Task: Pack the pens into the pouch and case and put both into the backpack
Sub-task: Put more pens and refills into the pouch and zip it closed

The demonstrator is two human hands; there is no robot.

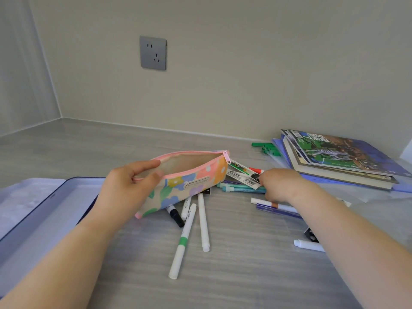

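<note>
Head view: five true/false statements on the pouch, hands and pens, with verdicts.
1. The floral pouch is unzipped, with its mouth gaping. True.
2. The left hand grips the pouch at its open end. True.
3. The right hand rests on the books. False: it is at the pen pile beside the pouch, fingers on a red-capped pen. Whether it grips the pen is unclear.
4. The green-banded white pen is inside the pouch. False: it lies loose on the table.
5. The books are stacked on the right by the wall. True.
</note>
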